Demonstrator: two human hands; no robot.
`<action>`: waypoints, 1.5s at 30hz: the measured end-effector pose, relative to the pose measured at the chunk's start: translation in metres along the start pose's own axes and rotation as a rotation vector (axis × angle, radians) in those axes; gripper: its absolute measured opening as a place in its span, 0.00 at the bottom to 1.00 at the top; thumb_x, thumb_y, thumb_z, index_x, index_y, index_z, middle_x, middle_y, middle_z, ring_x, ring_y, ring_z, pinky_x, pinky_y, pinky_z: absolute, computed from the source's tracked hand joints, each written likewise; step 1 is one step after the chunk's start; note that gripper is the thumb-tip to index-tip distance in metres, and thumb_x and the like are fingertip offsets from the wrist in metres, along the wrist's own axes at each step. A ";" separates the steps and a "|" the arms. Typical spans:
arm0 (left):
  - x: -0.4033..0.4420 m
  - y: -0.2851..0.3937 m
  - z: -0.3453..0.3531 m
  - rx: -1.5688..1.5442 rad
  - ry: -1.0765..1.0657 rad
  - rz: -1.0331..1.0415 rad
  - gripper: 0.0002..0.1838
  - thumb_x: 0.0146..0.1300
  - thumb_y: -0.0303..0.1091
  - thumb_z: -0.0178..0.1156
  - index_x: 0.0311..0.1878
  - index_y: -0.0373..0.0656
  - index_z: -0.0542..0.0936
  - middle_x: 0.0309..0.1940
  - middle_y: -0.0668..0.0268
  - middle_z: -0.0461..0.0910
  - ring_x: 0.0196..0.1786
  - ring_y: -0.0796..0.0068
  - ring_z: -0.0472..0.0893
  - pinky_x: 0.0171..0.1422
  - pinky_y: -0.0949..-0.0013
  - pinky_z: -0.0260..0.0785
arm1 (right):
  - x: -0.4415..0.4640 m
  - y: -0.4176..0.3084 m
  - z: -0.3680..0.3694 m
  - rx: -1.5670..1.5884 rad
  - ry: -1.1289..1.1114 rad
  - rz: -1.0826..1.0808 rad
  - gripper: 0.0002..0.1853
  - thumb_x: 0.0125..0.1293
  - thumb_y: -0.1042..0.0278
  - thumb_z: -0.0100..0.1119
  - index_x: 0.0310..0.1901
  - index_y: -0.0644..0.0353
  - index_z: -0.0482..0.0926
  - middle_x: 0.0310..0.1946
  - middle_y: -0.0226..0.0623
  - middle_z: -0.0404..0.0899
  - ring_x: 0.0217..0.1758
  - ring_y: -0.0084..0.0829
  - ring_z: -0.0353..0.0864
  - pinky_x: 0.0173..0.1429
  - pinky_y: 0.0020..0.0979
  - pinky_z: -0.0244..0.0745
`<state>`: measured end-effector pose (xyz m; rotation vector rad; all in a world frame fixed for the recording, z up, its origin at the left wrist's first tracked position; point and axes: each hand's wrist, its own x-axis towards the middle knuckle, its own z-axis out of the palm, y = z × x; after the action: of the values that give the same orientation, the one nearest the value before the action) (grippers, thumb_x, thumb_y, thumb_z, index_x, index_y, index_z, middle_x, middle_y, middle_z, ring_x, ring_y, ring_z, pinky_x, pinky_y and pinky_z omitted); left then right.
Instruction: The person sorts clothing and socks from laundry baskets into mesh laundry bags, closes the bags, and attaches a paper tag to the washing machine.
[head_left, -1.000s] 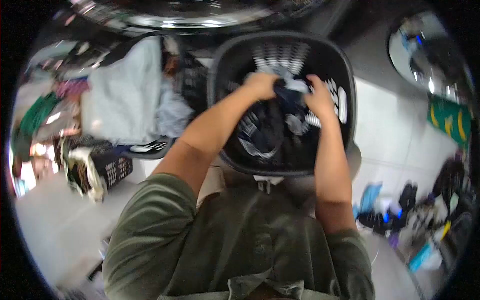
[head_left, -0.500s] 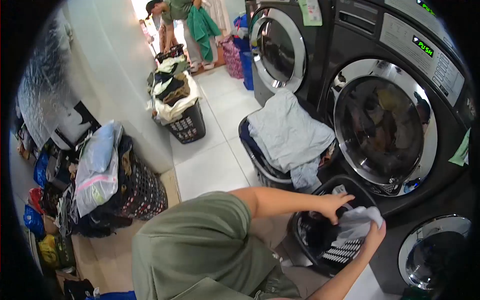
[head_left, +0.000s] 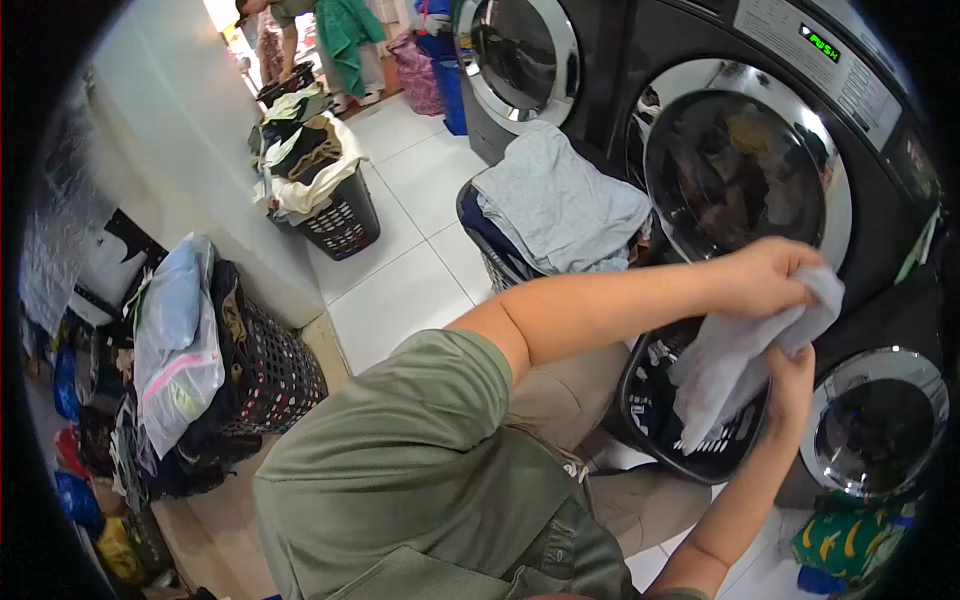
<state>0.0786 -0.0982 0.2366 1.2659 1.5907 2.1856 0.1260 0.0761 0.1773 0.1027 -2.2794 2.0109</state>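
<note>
A thin, whitish cloth hangs from both hands over a black laundry basket. My left hand is closed on its upper edge, in front of the large dryer door. Just below, my right hand pinches the same cloth, fingers partly hidden by its folds. The cloth's lower end dangles into the basket, where dark clothes lie. What kind of garment or bag the cloth is, I cannot make out.
A second basket heaped with a light grey garment stands beside the dryer. More full baskets stand along the wall, one with a clear zip bag on top. Another person bends over a basket at the back, near a green cloth.
Both hands have lifted the whitish cloth up from the basket, toward the dryer. My left hand, earlier spread over the basket, is now closed on the cloth. The view has shifted.
</note>
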 end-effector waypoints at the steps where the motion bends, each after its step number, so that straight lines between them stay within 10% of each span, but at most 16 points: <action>1: 0.001 0.016 -0.001 0.151 0.075 0.047 0.08 0.56 0.27 0.57 0.40 0.39 0.76 0.33 0.71 0.77 0.38 0.85 0.73 0.44 0.76 0.66 | 0.004 0.008 0.000 0.103 0.003 0.045 0.22 0.52 0.71 0.59 0.49 0.69 0.69 0.42 0.35 0.75 0.43 0.27 0.73 0.52 0.26 0.62; 7: 0.006 0.042 -0.062 0.609 0.038 -0.194 0.17 0.50 0.41 0.65 0.39 0.39 0.80 0.34 0.67 0.80 0.37 0.77 0.77 0.44 0.75 0.68 | 0.007 -0.041 -0.012 0.627 0.029 -0.008 0.18 0.63 0.67 0.49 0.53 0.65 0.68 0.50 0.39 0.72 0.51 0.30 0.72 0.56 0.31 0.67; 9: 0.014 0.029 -0.075 0.036 -0.013 -0.168 0.12 0.52 0.35 0.60 0.33 0.35 0.79 0.28 0.62 0.78 0.31 0.76 0.78 0.37 0.77 0.68 | 0.018 -0.050 -0.017 0.617 -0.127 0.021 0.17 0.63 0.67 0.50 0.52 0.65 0.69 0.45 0.38 0.75 0.45 0.28 0.76 0.50 0.29 0.72; 10: 0.020 0.039 -0.083 -0.177 -0.220 -0.218 0.33 0.48 0.31 0.60 0.59 0.37 0.63 0.56 0.53 0.68 0.57 0.60 0.70 0.61 0.61 0.61 | 0.022 -0.058 -0.015 0.569 -0.145 0.003 0.17 0.63 0.65 0.49 0.51 0.65 0.69 0.43 0.38 0.76 0.43 0.26 0.76 0.48 0.28 0.73; 13: 0.012 0.045 -0.089 -0.443 -0.164 -0.330 0.27 0.48 0.28 0.55 0.54 0.30 0.68 0.46 0.52 0.76 0.48 0.63 0.77 0.56 0.59 0.67 | 0.027 -0.079 -0.021 0.554 -0.136 0.017 0.15 0.63 0.66 0.49 0.47 0.67 0.72 0.41 0.37 0.77 0.40 0.23 0.77 0.47 0.27 0.74; 19: 0.010 0.056 -0.138 -0.334 -0.011 -0.077 0.33 0.41 0.33 0.57 0.54 0.30 0.68 0.48 0.51 0.74 0.48 0.58 0.76 0.57 0.56 0.67 | 0.025 -0.079 -0.062 -0.075 -0.414 -0.022 0.16 0.54 0.63 0.61 0.42 0.62 0.75 0.33 0.28 0.77 0.36 0.17 0.76 0.42 0.20 0.72; 22: 0.008 0.082 -0.115 -0.317 -0.284 -0.060 0.49 0.40 0.40 0.60 0.65 0.32 0.49 0.60 0.47 0.61 0.59 0.55 0.67 0.65 0.59 0.58 | 0.022 -0.102 -0.038 -0.519 -0.123 -0.077 0.10 0.54 0.65 0.58 0.34 0.62 0.77 0.26 0.25 0.75 0.28 0.17 0.70 0.35 0.20 0.65; 27: -0.038 0.116 -0.168 -0.056 -0.393 -0.120 0.29 0.49 0.43 0.58 0.51 0.36 0.65 0.46 0.56 0.71 0.46 0.61 0.73 0.54 0.64 0.64 | -0.004 -0.114 -0.004 -0.278 0.011 -0.547 0.05 0.54 0.70 0.56 0.31 0.62 0.76 0.24 0.24 0.74 0.27 0.16 0.70 0.34 0.18 0.64; 31: -0.119 0.131 -0.190 -0.106 -0.766 -0.254 0.18 0.56 0.45 0.57 0.40 0.39 0.78 0.36 0.63 0.79 0.36 0.66 0.78 0.46 0.67 0.68 | -0.086 -0.074 0.036 -0.022 -0.438 -0.248 0.11 0.48 0.68 0.65 0.31 0.64 0.76 0.29 0.31 0.77 0.33 0.21 0.75 0.36 0.24 0.68; 33: -0.138 0.119 -0.151 -0.324 -1.204 -0.446 0.12 0.53 0.35 0.63 0.23 0.37 0.76 0.39 0.48 0.75 0.38 0.60 0.80 0.42 0.65 0.72 | -0.108 -0.036 0.060 0.005 -0.926 -0.169 0.11 0.53 0.67 0.62 0.34 0.66 0.76 0.32 0.40 0.76 0.36 0.33 0.76 0.39 0.29 0.69; 35: -0.160 0.104 -0.132 0.053 -0.995 -0.586 0.15 0.41 0.33 0.71 0.29 0.35 0.77 0.41 0.47 0.75 0.44 0.53 0.77 0.46 0.58 0.69 | -0.113 0.009 0.068 0.026 -1.190 -0.340 0.17 0.56 0.61 0.59 0.41 0.65 0.75 0.37 0.43 0.77 0.38 0.37 0.77 0.44 0.31 0.71; 37: -0.185 0.086 -0.115 0.506 -0.564 -0.815 0.18 0.42 0.32 0.67 0.38 0.36 0.77 0.44 0.52 0.75 0.50 0.56 0.74 0.52 0.61 0.65 | -0.091 0.036 0.047 -0.088 -1.118 -0.312 0.19 0.56 0.62 0.60 0.45 0.66 0.73 0.40 0.40 0.76 0.40 0.35 0.76 0.46 0.30 0.69; 41: -0.218 -0.009 -0.104 0.815 -0.297 -0.731 0.18 0.46 0.32 0.64 0.43 0.41 0.76 0.48 0.55 0.73 0.51 0.53 0.72 0.54 0.64 0.64 | -0.019 0.118 0.008 0.102 -0.220 0.488 0.16 0.55 0.66 0.58 0.46 0.62 0.74 0.39 0.34 0.76 0.41 0.23 0.74 0.43 0.24 0.69; 45: -0.203 -0.088 -0.080 1.068 -0.227 -0.432 0.16 0.46 0.35 0.63 0.41 0.44 0.76 0.51 0.59 0.72 0.57 0.54 0.67 0.58 0.56 0.58 | 0.046 0.262 -0.004 -0.471 -0.102 0.470 0.25 0.47 0.55 0.64 0.45 0.63 0.75 0.34 0.42 0.78 0.39 0.34 0.78 0.47 0.29 0.71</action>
<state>0.1212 -0.2318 0.0478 1.0950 2.6912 0.8444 0.0499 0.1134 -0.0751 -0.4106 -2.9939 1.5839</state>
